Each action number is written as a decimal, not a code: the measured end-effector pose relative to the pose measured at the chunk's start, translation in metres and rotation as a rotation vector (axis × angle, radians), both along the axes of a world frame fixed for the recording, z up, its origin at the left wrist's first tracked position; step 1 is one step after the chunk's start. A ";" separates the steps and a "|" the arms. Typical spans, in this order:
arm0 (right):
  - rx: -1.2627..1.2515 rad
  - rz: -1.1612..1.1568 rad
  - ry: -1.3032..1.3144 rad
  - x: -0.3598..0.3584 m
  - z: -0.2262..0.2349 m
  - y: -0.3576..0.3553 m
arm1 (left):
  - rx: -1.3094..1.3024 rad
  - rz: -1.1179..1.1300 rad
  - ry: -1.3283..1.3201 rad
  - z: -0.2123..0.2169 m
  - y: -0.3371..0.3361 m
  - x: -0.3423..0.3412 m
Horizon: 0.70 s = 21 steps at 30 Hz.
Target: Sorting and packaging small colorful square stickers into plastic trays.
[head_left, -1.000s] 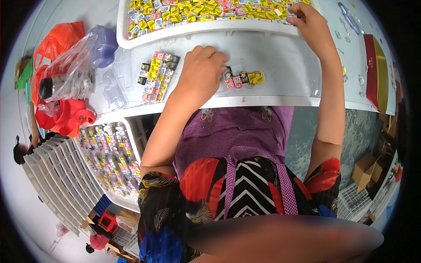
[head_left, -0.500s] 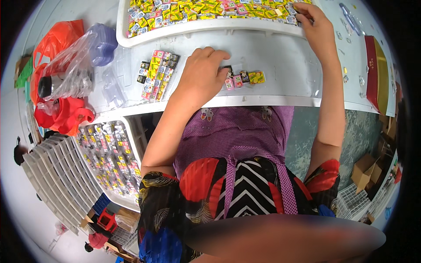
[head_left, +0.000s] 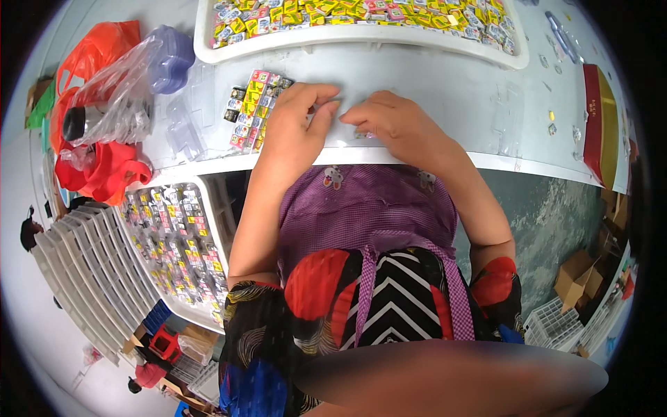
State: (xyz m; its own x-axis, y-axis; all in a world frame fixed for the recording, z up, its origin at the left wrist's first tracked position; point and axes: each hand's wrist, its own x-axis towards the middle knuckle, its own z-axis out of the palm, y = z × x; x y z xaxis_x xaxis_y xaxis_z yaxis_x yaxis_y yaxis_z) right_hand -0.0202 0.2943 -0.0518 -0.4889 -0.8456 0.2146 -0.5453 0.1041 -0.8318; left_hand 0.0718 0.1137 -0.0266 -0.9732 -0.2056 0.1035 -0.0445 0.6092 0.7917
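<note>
My left hand (head_left: 292,128) is above the table, beside a block of small square coloured pieces (head_left: 258,104) set in tight rows. Its thumb and forefinger are apart, and no piece shows between them. Facing it, my right hand (head_left: 399,128) is bent low over the table near the front edge, its fingers curled in and their tips partly hidden. A few small pink pieces (head_left: 365,134) peep out beneath it; the hand covers the rest. Beyond both hands, a white tray (head_left: 361,35) holds a heap of loose yellow, pink and white pieces.
Left on the table are clear plastic trays (head_left: 182,132), stacked purple-tinted plastic containers (head_left: 171,59), red bags (head_left: 104,48) and a black-capped bottle (head_left: 74,124). A red and gold box (head_left: 601,125) stands at right. Below left, a white crate (head_left: 217,243) holds filled packs near stacked trays (head_left: 97,271).
My right hand has left the far tray and come down to the pieces near the table's front edge. My left hand has drawn back slightly left. The view has shifted a little.
</note>
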 end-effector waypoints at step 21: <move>0.154 -0.180 0.601 0.019 -0.008 0.031 | -0.332 -0.212 0.028 -0.009 0.023 0.032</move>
State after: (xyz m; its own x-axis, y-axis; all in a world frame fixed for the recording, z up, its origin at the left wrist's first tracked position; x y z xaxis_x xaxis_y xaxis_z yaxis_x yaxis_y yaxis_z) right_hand -0.0009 0.3255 -0.0596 -0.4584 -0.8044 0.3778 -0.8743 0.3316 -0.3546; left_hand 0.1039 0.1370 -0.0360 -0.9863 0.0491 0.1576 0.1289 0.8259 0.5489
